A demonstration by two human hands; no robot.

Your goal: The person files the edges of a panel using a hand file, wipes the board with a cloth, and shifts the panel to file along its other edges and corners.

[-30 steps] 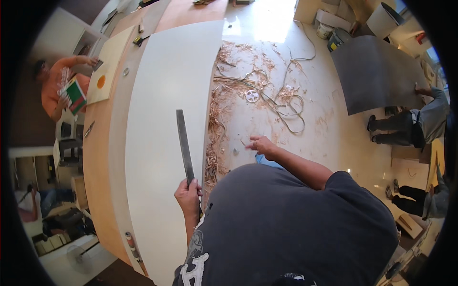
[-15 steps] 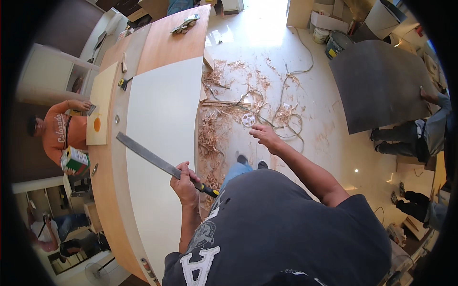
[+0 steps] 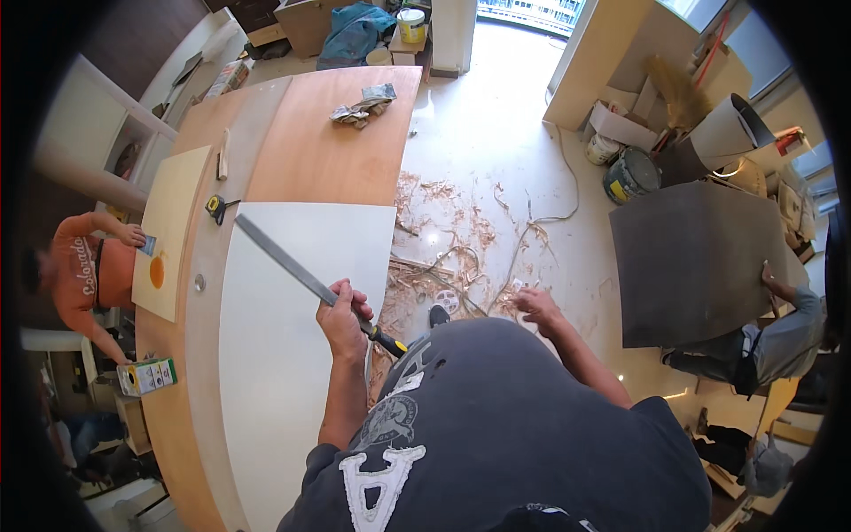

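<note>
My left hand [image 3: 344, 324] grips a long flat metal file [image 3: 282, 257] near its black-and-yellow handle, angled up and leftward across a white panel [image 3: 275, 390] on the workbench beside me. My right hand [image 3: 538, 309] is open, held out over the shaving-strewn floor with its fingers loosely apart and nothing in them. A tape measure [image 3: 215, 208] and a short wood piece [image 3: 222, 155] lie beside the panel.
An orange-shirted co-worker [image 3: 97, 275] works at a pale board [image 3: 168, 266] beside a metal can [image 3: 147, 377]. Crumpled cloth [image 3: 359, 113] lies on the bench. Loose cords [image 3: 510, 275] cross the floor. Another person [image 3: 784, 328] handles a large dark sheet [image 3: 691, 257]; buckets [image 3: 631, 173] stand behind.
The file has tipped leftward from nearly upright. My right hand has swung rightward. The view has shifted, showing more of the doorway. The orange-shirted co-worker's can has moved down onto the bench edge.
</note>
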